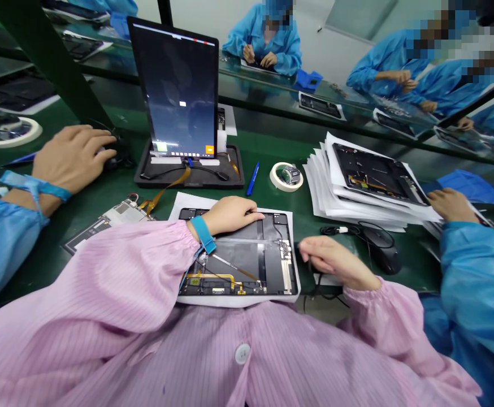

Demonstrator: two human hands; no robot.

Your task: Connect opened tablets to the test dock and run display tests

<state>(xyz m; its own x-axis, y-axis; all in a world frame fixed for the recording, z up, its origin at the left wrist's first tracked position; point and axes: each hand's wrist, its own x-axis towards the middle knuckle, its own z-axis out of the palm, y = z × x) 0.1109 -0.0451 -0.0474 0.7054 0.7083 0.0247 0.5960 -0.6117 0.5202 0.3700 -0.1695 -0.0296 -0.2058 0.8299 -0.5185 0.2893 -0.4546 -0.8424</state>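
Open shell [272,254]: lies flat on the near worktop [258,147], dark and thin-walled, with flat orange ribbons inside; the white paper [295,226] beneath probably guards it from scratches.
Right hand [329,260]: pinches a black cable [310,265] just beside the shell's right edge, fingertips closed, perhaps for fine control.
Left hand [232,216]: lies across the shell's far edge, seemingly steadying it; fingertips hidden, so I can't tell how its grip stands.
Tape roll [274,178]: a smooth cream ring beyond the shell, near a glossy blue pen [253,178].
Paper stack [321,189]: uneven sheets at right, carrying another dark shell [378,172].
Screen [181,93]: glassy, propped upright in a shallow black tray [145,180], presumably for easy viewing.
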